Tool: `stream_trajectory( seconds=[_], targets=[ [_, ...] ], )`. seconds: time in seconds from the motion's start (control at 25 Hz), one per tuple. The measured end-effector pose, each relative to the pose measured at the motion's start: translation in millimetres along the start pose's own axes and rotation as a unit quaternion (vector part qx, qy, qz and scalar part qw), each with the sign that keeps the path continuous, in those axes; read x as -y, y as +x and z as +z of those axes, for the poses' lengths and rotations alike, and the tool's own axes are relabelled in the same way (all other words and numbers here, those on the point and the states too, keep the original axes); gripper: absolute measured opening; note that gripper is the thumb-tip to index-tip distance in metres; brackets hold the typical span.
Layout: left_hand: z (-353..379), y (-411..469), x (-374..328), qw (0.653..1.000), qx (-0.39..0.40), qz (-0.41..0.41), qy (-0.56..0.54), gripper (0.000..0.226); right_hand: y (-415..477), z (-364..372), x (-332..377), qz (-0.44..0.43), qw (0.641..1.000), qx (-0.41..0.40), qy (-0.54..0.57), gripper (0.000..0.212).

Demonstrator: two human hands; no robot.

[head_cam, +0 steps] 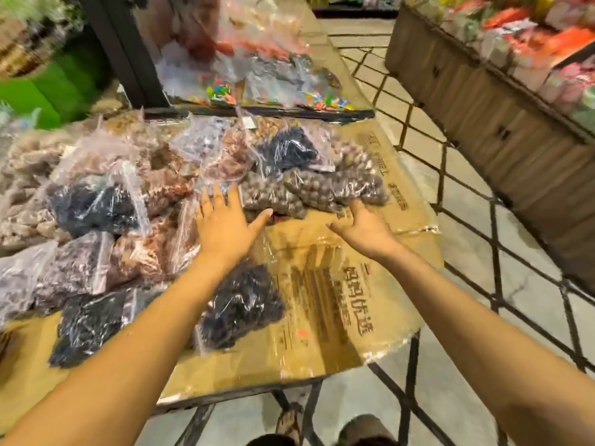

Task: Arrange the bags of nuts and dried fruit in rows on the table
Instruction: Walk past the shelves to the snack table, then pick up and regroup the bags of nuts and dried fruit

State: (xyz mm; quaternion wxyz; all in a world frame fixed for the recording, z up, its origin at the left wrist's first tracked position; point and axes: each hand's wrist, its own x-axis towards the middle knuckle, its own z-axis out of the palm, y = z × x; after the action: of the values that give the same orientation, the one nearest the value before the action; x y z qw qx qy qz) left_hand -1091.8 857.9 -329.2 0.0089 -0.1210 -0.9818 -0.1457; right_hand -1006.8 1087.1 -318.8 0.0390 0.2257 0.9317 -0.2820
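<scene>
Both hands reach for the nut bags [309, 194] lying crosswise on the tabletop [322, 333] just beyond the fingers; left hand [227, 225] splayed open at their left end; right hand [362, 225], loosely curled and empty, touches their near edge.

Brown cardboard [325, 317] is showing dark printed characters; clear bags are showing black fruit [244, 304] and brown nuts [273, 197].

Left hand [225, 226] and right hand [362, 228], fingers spread, reach 2 nut bags [309, 194].
</scene>
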Motion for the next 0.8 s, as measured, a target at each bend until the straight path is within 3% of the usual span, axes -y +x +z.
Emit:
stream_trajectory(
  seconds=[0.16,0.36,0.68,0.8],
  targets=[
    [2.8,47.4,-11.3,0.998,-0.059,-0.034,-0.008,0.092,71.5,-19.9,-1.3,-0.049,0.999,0.015,0.010,0.068],
    [14.0,91.6,-26.0,0.976,-0.137,-0.164,-0.046,0.093,176.2,-39.8,17.8,-0.159,0.984,0.059,0.053,0.066],
    [24.7,74.3,-53.8,0.931,-0.181,-0.314,-0.038,0.093,284.0,-50.8,81.7,-0.303,0.931,0.203,0.018,0.098],
    [27.5,45.6,-60.8,0.911,-0.168,-0.375,-0.033,0.098,294.5,-42.7,98.2,-0.311,0.903,0.283,-0.084,0.103]
  ],
)
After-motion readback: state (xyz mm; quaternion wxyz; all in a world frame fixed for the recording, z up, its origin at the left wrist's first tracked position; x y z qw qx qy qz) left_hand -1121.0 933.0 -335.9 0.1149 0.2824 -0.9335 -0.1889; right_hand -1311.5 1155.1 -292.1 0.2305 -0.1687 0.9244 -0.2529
